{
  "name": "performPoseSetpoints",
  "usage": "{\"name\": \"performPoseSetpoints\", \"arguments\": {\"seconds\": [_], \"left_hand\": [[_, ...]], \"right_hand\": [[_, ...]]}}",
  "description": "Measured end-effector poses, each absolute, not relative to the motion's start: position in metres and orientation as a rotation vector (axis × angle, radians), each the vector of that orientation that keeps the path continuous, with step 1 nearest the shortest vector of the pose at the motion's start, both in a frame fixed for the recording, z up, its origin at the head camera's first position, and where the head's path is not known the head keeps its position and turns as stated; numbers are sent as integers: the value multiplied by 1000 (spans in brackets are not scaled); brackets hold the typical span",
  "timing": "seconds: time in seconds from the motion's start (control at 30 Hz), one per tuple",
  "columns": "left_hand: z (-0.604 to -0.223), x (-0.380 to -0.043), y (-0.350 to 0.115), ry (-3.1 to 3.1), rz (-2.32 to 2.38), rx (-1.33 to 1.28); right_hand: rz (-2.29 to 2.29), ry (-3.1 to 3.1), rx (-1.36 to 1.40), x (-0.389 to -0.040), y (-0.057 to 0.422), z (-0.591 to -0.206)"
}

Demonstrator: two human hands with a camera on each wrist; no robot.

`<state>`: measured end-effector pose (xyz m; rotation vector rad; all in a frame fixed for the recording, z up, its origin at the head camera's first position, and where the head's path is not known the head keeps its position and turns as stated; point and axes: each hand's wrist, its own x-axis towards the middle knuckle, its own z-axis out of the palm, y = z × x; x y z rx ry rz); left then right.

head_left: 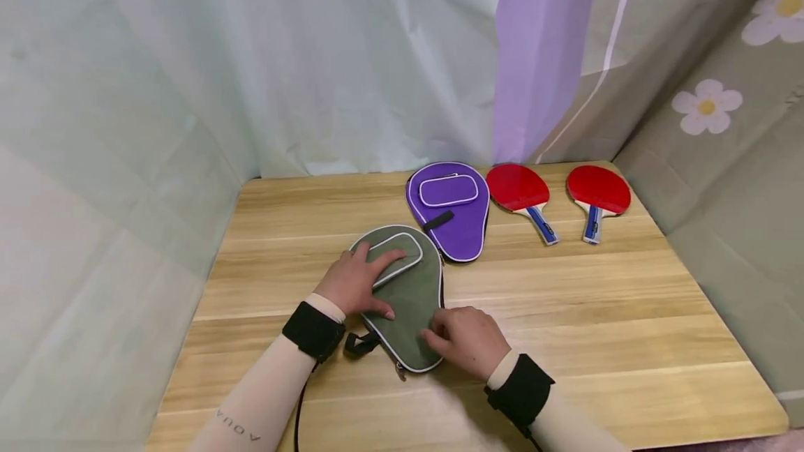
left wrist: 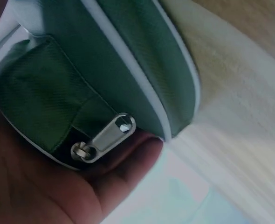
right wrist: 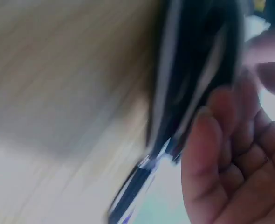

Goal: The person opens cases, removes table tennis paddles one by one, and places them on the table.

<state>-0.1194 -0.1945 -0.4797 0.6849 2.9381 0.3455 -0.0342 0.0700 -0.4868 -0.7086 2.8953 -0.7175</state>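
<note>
A green table tennis paddle case (head_left: 408, 298) with white piping lies on the wooden table in front of me. My left hand (head_left: 358, 281) rests on it with spread fingers, over the zipped front pocket (head_left: 402, 246), thumb lower on the front. In the left wrist view, those fingers touch the pocket's end beside a metal zipper pull (left wrist: 112, 137). At the case's right edge is my right hand (head_left: 467, 340), fingers curled against the side and thumb over the front. The right wrist view is blurred; whether a zipper pull lies between the fingertips stays hidden.
A purple paddle case (head_left: 461, 229) lies just behind the green one. Two red paddles (head_left: 518, 187) with blue handles lie to its right. A black strap (head_left: 361, 345) sticks out at the green case's left. Curtains (head_left: 377, 61) hang behind the table (head_left: 565, 326).
</note>
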Motion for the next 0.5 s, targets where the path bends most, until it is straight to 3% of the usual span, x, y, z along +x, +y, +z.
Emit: {"name": "performPoseSetpoints", "arguments": {"seconds": [0.5], "left_hand": [[-478, -128, -195, 2858, 338, 845]], "right_hand": [[-745, 2863, -1024, -56, 115, -519]]}}
